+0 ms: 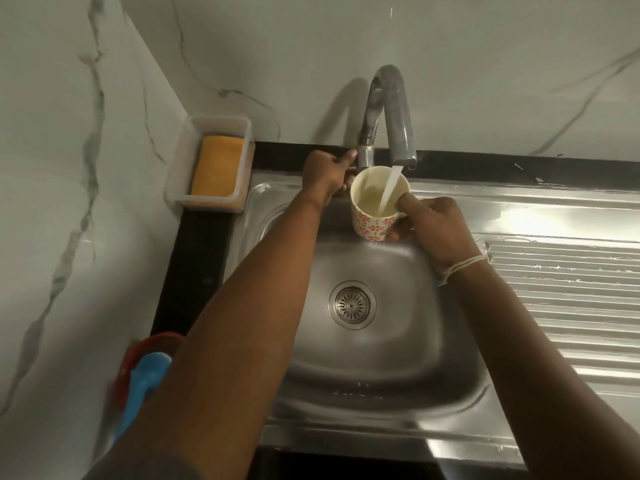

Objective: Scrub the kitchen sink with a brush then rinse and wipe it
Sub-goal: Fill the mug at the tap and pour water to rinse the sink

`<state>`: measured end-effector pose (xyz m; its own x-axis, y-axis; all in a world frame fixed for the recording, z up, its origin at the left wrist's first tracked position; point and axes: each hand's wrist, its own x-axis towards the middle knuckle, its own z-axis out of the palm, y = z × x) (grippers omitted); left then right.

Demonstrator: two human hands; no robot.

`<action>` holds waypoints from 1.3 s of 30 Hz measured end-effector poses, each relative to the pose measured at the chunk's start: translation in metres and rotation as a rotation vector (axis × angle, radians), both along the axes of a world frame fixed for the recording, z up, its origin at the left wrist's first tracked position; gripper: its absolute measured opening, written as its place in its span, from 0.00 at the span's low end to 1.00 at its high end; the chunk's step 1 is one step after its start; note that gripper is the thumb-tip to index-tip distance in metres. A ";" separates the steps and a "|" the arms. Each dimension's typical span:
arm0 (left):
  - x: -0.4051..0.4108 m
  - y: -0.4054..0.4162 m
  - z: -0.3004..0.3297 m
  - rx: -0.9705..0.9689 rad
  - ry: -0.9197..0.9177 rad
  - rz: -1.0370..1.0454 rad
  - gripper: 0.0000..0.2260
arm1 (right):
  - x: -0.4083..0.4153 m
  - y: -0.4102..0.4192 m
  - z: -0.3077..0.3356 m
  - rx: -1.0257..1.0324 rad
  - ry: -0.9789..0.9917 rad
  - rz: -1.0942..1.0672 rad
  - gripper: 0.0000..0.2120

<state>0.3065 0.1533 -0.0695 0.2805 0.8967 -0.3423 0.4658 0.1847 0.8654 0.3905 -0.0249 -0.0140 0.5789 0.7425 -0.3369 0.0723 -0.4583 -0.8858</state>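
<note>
**No legible text**

Nothing readable in the head view. The sink (363, 375) carried a faint stamped mark on its near inner wall, too blurred to make out. The cup (372, 216) showed only a red floral pattern, no lettering. No labels, brands, numbers or signs could be read elsewhere.

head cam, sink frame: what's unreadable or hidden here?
- Tap handle: head view, covered by the left hand gripping at the base of the curved grey metal tap.
- Blue-and-red plastic object on the black counter edge: blurred and partly behind the left forearm; brush or not, unclear.
- Handle of the cream cup with red flower print: hidden by the right hand.
</note>
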 end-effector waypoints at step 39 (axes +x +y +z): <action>0.007 0.009 -0.018 0.063 0.189 -0.052 0.14 | -0.014 -0.008 0.005 0.073 0.033 -0.050 0.16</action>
